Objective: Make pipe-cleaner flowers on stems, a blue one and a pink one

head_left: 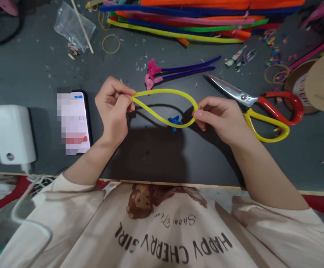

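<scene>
A yellow pipe cleaner (pixel 164 90), bent into a teardrop loop, is held above the dark table between my two hands. My left hand (pixel 114 106) pinches its two ends together at the narrow tip. On the rounded end, the thumb and finger of my right hand (pixel 216 115) close on the bend. Beneath the loop lies a small crumpled blue piece (pixel 175 122). Just beyond it rest two dark purple stems (pixel 190 70) with pink flower-like tips (pixel 152 70). Scissors (pixel 244 97) with one red and one yellow handle lie beside my right hand.
Colourful pipe cleaners (pixel 190 26) are bundled along the far side. A phone (pixel 78 121) and a white power bank (pixel 12 134) with a cable sit at left. Ribbon spools (pixel 322 78) stand at right. A plastic bag (pixel 74 26), rubber band (pixel 111 44) and scraps lie about.
</scene>
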{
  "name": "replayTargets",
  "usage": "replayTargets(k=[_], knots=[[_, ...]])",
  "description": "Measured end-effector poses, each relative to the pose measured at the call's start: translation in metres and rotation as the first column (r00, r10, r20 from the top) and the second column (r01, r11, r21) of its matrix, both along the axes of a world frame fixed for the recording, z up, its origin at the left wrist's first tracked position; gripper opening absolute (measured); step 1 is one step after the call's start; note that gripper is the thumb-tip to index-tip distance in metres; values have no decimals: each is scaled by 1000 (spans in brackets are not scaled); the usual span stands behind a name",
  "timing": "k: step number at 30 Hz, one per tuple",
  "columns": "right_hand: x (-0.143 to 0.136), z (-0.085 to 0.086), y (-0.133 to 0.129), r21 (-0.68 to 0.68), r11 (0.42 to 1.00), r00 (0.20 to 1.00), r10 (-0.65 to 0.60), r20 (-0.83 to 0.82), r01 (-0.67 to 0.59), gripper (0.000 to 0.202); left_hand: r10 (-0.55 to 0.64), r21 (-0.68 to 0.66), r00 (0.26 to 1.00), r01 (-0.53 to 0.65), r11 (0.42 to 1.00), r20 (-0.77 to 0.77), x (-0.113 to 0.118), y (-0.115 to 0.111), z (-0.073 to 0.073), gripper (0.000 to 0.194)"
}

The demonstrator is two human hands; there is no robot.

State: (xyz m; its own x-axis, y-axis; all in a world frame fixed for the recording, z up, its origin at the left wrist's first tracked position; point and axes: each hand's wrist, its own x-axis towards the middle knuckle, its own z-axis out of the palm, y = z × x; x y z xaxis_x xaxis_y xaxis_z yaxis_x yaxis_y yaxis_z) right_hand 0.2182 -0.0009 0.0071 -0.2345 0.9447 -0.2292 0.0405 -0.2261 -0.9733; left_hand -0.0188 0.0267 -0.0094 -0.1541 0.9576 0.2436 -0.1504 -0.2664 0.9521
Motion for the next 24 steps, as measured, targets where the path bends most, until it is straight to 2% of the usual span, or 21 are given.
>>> replayTargets(k=[2,8,16,20,24], knots=[[0,-1,-1,-4,1000,1000,12,-4,-13,35,13,24,1000,-13,1000,20,0,-1,0,22],[1,-3,-2,-1,1000,1000,7,-9,-7,38,23,-11,996,-24,1000,-84,0,-5,4,17],[-1,-3,-1,-17,999,997,-49,-57,48,38,-13,70,996,20,997,-91,-4,-1,-5,20],[-3,-5,-1,8,997,994,-81,-69,82,36,-13,63,995,19,998,-94,-4,-3,-2,17],[-3,-4,-2,-29,996,994,-88,-61,87,32,2,31,992,1,1000,-123,-3,-5,2,19]])
